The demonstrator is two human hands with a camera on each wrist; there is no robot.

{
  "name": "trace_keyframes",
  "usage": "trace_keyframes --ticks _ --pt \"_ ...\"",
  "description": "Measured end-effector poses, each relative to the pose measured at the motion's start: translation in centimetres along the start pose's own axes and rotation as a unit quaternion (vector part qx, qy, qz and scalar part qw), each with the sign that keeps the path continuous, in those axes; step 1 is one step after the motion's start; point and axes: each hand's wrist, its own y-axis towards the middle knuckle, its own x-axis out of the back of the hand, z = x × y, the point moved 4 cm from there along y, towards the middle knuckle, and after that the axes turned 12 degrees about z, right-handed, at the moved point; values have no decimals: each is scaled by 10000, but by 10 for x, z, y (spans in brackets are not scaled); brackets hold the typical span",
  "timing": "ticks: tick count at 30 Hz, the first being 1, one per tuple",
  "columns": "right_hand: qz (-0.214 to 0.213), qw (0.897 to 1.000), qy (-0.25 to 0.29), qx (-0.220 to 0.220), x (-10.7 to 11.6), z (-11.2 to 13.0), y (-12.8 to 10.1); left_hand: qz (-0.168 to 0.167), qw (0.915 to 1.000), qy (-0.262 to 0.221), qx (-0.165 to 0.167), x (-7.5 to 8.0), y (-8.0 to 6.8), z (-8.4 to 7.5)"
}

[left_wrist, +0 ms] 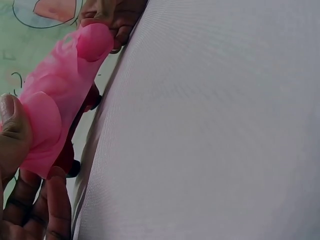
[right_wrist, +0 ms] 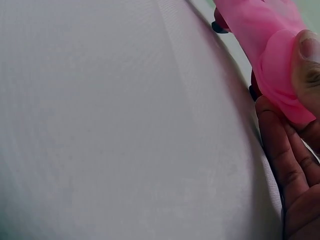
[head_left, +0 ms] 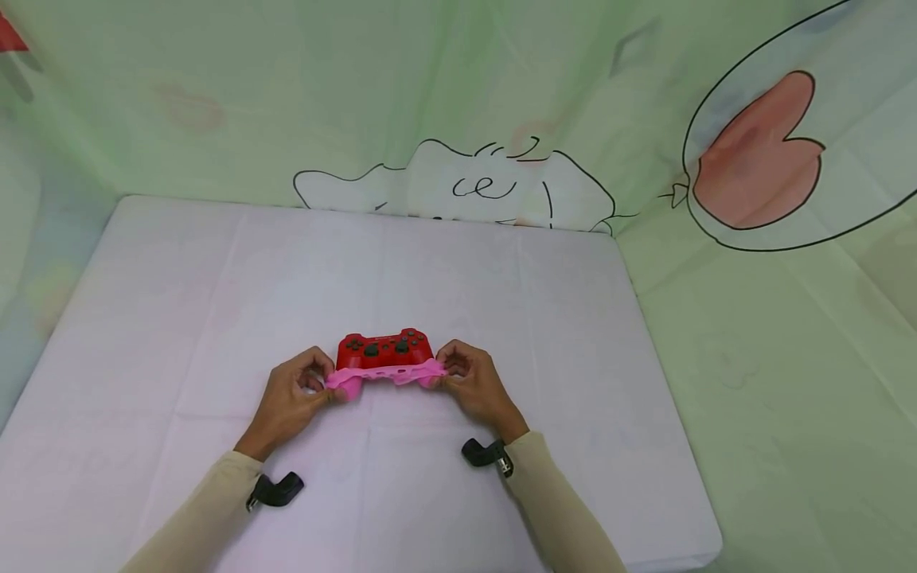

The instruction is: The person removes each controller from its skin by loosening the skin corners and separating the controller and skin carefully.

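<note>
The counter (head_left: 215,318) held a red controller (head_left: 385,350) near the middle of its front edge. Both hands, left hand (head_left: 294,398) and right hand (head_left: 476,382), pinched the pink cover (head_left: 387,374). Pulling both ends evenly seemed best.

A table covered in a white cloth (head_left: 444,278) carries a red game controller (head_left: 385,350) near its front middle.

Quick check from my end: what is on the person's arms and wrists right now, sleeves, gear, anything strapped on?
Both arms wear long beige sleeves, left sleeve and right sleeve, reaching the wrists. The left hand and right hand are bare: no gloves. A small black device sits at each wrist, the left one and the right one. No rings or watch are visible.
</note>
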Motion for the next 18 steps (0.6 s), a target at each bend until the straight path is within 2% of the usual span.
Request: trace_keyframes --ticks 6,18 --pt "-148 9999 -27 15 -1 0 -1 -90 9999 48 -77 -1 1 -2" --pt "-683 9972 -317 -36 -8 4 2 -403 9985 376 26 -2 4 -2"
